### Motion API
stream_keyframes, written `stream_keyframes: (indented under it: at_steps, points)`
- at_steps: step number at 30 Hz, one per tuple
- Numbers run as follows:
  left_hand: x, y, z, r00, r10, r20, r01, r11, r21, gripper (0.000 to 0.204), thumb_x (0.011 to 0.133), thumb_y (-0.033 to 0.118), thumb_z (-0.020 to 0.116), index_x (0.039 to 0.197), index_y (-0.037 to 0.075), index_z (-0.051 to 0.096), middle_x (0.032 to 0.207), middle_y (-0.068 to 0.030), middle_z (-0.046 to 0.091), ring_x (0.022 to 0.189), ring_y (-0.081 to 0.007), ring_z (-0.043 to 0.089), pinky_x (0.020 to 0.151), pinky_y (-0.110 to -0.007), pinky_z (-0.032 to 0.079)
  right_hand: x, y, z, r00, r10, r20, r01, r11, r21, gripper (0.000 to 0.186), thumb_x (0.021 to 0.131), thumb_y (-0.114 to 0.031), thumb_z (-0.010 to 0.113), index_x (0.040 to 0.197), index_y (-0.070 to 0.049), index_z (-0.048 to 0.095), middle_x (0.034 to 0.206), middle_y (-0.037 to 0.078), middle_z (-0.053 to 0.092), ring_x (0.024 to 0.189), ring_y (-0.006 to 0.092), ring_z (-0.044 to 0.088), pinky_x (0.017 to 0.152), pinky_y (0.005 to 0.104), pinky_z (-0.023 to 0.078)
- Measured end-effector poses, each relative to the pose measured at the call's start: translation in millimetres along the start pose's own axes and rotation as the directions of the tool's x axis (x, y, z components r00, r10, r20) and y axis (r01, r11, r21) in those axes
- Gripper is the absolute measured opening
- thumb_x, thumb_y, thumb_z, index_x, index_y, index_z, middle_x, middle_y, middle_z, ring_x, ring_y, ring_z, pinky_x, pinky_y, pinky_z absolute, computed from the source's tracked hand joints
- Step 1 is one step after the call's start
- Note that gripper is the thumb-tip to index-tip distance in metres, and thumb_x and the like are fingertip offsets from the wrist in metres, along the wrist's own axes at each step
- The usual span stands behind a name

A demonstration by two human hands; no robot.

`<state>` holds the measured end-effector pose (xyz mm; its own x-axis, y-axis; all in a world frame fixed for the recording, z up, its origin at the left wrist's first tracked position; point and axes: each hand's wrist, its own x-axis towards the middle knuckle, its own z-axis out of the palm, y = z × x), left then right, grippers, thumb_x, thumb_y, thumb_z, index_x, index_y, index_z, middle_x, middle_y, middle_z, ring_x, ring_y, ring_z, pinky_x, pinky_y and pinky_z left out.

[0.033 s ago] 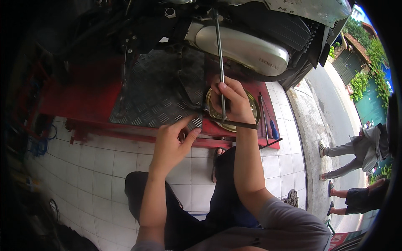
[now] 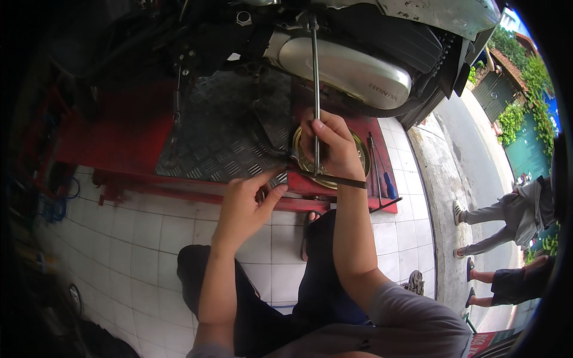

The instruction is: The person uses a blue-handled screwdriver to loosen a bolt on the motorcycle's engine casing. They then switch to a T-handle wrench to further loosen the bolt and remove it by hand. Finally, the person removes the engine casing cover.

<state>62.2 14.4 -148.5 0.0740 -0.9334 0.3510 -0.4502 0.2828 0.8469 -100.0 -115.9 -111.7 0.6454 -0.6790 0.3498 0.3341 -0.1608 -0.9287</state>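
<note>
My right hand (image 2: 333, 142) is wrapped round the long steel shaft of a T-handle socket wrench (image 2: 316, 71). The shaft's far end reaches to the underside of a motorbike, beside its silver side cover (image 2: 346, 68). At its near end the dark crossbar (image 2: 334, 179) lies sideways, its right end over my right wrist. Close to the bar's left end is my left hand (image 2: 242, 206), with index finger stretched out and thumb apart. Whether that fingertip touches the bar is hard to tell. A round gold-coloured pan (image 2: 361, 152) sits behind my right hand.
The motorbike stands on a red lift table (image 2: 89, 143) with a dark tread plate (image 2: 209, 158). A blue-handled screwdriver (image 2: 390, 185) and a thin metal rod tool lie at the table's right end. White floor tiles (image 2: 161, 232) surround it. Two people stand on the street at right.
The wrench's far end has shifted slightly right and its near end slightly left, so the shaft looks straighter. Both hands keep nearly the same places.
</note>
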Motion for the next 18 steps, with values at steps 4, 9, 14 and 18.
stream_keyframes:
  at_steps: [4,9,14,18]
  points:
    - [1,-9,2,0.999,0.035,0.023,-0.035,0.999,0.016,0.029,0.088,0.021,0.067,0.109,0.001,0.068,0.061,-0.0141,0.06,0.048,-0.0185,0.054,0.05,-0.03,0.042,1,5,0,1.0,0.0,-0.003,0.0,0.999,0.043,0.032,0.096,-0.035,0.054,0.083,-0.006,0.05,0.059,0.001,0.049,0.047,0.0067,0.044,0.04,0.0215,0.028]
    - [2,-9,5,0.999,0.049,0.008,-0.049,0.999,0.011,0.028,0.087,0.017,0.067,0.108,0.0,0.069,0.064,-0.0099,0.063,0.049,-0.0097,0.047,0.049,-0.027,0.038,4,6,-1,1.0,-0.02,-0.004,0.021,0.996,0.09,0.03,0.096,-0.033,0.054,0.084,-0.006,0.05,0.059,0.001,0.048,0.047,0.0077,0.044,0.04,0.0218,0.028]
    - [3,-11,9,0.999,0.043,0.0,-0.043,0.999,0.007,0.027,0.087,0.016,0.067,0.108,-0.001,0.069,0.064,-0.0104,0.063,0.049,-0.0096,0.048,0.049,-0.027,0.039,10,5,-7,0.999,-0.022,0.024,0.019,0.993,0.119,0.03,0.096,-0.032,0.054,0.083,-0.005,0.05,0.06,0.002,0.048,0.047,0.0085,0.045,0.04,0.0222,0.029]
    - [3,-7,8,0.999,0.018,0.026,-0.019,1.0,0.015,0.027,0.087,0.016,0.068,0.108,-0.001,0.068,0.064,-0.0106,0.064,0.049,-0.0096,0.048,0.049,-0.026,0.039,13,5,-4,0.999,-0.031,0.011,0.029,0.988,0.15,0.03,0.096,-0.032,0.053,0.082,-0.006,0.049,0.059,0.003,0.049,0.047,0.0091,0.045,0.039,0.0226,0.028]
